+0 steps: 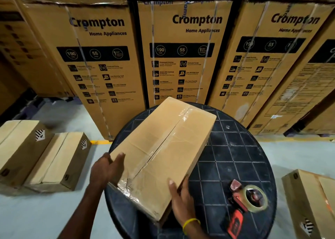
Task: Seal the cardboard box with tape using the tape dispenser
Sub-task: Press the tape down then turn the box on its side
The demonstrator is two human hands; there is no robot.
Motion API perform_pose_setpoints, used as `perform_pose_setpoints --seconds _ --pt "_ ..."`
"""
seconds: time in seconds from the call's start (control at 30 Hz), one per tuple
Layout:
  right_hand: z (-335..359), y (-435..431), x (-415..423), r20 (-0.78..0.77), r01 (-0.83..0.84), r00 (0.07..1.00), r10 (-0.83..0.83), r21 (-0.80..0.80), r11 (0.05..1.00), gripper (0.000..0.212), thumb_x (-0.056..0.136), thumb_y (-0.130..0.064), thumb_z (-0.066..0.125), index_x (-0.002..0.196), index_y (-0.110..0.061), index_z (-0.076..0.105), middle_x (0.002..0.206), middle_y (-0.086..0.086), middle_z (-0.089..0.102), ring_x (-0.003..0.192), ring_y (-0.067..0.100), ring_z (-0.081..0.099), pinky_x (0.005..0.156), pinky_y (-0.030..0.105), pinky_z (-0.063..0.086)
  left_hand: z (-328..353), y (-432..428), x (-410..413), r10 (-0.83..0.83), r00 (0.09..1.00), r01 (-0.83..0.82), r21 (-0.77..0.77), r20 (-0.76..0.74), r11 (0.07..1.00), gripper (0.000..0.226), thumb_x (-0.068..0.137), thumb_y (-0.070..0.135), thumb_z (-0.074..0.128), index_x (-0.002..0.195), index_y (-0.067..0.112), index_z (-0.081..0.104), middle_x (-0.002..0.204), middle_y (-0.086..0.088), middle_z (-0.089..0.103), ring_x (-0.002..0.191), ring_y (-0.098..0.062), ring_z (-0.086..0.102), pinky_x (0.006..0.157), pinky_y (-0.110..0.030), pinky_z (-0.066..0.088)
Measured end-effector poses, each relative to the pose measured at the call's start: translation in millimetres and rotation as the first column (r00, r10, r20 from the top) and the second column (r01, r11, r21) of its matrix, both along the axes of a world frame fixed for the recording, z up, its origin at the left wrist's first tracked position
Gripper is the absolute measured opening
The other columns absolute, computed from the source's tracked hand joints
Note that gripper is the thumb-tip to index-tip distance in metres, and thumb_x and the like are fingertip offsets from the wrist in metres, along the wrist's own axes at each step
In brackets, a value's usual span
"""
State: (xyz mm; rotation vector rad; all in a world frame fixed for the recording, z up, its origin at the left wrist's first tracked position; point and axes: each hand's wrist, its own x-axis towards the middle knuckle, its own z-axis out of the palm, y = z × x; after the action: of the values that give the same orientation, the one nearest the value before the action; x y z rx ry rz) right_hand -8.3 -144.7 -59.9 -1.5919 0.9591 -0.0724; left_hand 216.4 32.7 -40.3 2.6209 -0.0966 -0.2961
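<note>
Hands, both on long brown cardboard box (181, 148): left hand (107, 170) grips its near-left corner, right hand (181, 197) clasps its near-right edge. Box lies aslant on round black gridded tabletop (235, 157); clear tape (159, 146) wrinkled along centre seam. Red-and-black tape dispenser (239, 202) lies unheld, near right. Risks: near end seems to overhang, so a slackened grip could tip it off; wrinkled tape may lift.

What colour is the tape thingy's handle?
The tape dispenser's handle is orange and black, in the head view.

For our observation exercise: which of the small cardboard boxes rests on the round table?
The taped cardboard box that the left hand and right hand hold; the other boxes lie off the table.
</note>
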Motion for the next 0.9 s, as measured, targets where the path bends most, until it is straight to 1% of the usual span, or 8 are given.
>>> perform_pose_setpoints --seconds 0.1,0.2,0.33,0.4,0.53,0.6,0.77,0.9 --pt "1 -19 0 0.015 0.045 0.999 -0.045 -0.002 0.999 0.075 0.098 -0.049 0.06 0.161 -0.033 0.021 0.143 -0.004 0.062 0.13 0.027 0.058 0.113 0.042 0.043 7 -3 -10 -0.001 0.997 0.001 -0.001 -0.074 1.0 0.08 0.073 0.095 0.038 0.092 0.021 0.062 0.089 -0.007 0.069 0.083 -0.029 0.063 0.08 -0.041 0.053" --pt "5 -76 -6 0.001 0.097 0.995 -0.097 -0.053 0.994 0.063 0.101 -0.043 0.057 0.159 -0.035 0.03 0.147 -0.006 0.058 0.133 0.025 0.055 0.115 0.04 0.041 4 -18 -47 0.024 0.994 -0.035 -0.104 -0.108 0.994 0.071 0.073 0.089 0.055 0.086 0.019 0.064 0.084 -0.003 0.069 0.078 -0.027 0.062 0.075 -0.038 0.051" --pt "40 -115 -24 -0.097 0.08 0.991 -0.091 -0.108 0.991 0.041 0.102 -0.043 0.056 0.137 -0.022 0.058 0.134 -0.001 0.063 0.122 0.021 0.058 0.092 0.023 0.034 -27 -45 -93 0.003 0.95 -0.155 -0.462 -0.312 0.873 0.082 0.061 0.092 0.064 0.098 0.019 0.065 0.091 0.001 0.074 0.084 -0.02 0.07 0.078 -0.04 0.057" --pt "46 -113 -30 -0.141 0.03 0.989 -0.044 -0.105 0.994 0.037 0.1 -0.047 0.057 0.128 -0.023 0.058 0.131 -0.002 0.062 0.11 0.015 0.054 0.088 0.019 0.031 -38 -49 -98 -0.005 0.925 -0.215 -0.534 -0.379 0.818 0.08 0.061 0.09 0.065 0.112 0.028 0.066 0.102 0.006 0.074 0.094 -0.02 0.072 0.089 -0.045 0.058" --pt "43 -100 -31 -0.182 0.075 0.979 -0.095 -0.116 0.99 0.077 0.09 -0.068 0.058 0.142 -0.012 0.05 0.141 0.008 0.059 0.127 0.027 0.055 0.106 0.032 0.038 -34 -56 -99 0.006 0.896 -0.303 -0.6 -0.445 0.74 0.051 0.083 0.064 0.072 0.116 0.025 0.069 0.107 -0.002 0.071 0.101 -0.025 0.067 0.094 -0.041 0.052" --pt "39 -101 -30 -0.176 0.096 0.977 -0.12 -0.14 0.985 0.101 0.071 -0.091 0.054 0.135 -0.013 0.057 0.132 0.01 0.066 0.116 0.028 0.061 0.105 0.037 0.044 -31 -60 -105 -0.005 0.893 -0.318 -0.639 -0.45 0.701 0.044 0.091 0.047 0.071 0.124 0.018 0.067 0.111 -0.006 0.069 0.1 -0.024 0.064 0.091 -0.037 0.049" --pt "48 -108 -31 -0.19 0.071 0.977 -0.096 -0.135 0.988 0.049 0.093 -0.058 0.061 0.112 -0.013 0.063 0.116 0.011 0.069 0.105 0.03 0.061 0.088 0.029 0.039 -25 -58 -128 -0.014 0.903 -0.318 -0.69 -0.429 0.651 0.037 0.095 0.041 0.067 0.126 0.021 0.062 0.108 0.001 0.068 0.094 -0.015 0.062 0.084 -0.031 0.047" --pt "41 -111 -35 -0.181 0.032 0.981 -0.066 -0.187 0.982 0.045 0.094 -0.057 0.06 0.107 -0.014 0.063 0.121 0.014 0.071 0.094 0.026 0.057 0.083 0.028 0.036 -15 -54 -138 -0.016 0.927 -0.266 -0.689 -0.374 0.675 0.04 0.094 0.052 0.065 0.121 0.022 0.06 0.111 -0.001 0.069 0.096 -0.016 0.064 0.089 -0.033 0.047"
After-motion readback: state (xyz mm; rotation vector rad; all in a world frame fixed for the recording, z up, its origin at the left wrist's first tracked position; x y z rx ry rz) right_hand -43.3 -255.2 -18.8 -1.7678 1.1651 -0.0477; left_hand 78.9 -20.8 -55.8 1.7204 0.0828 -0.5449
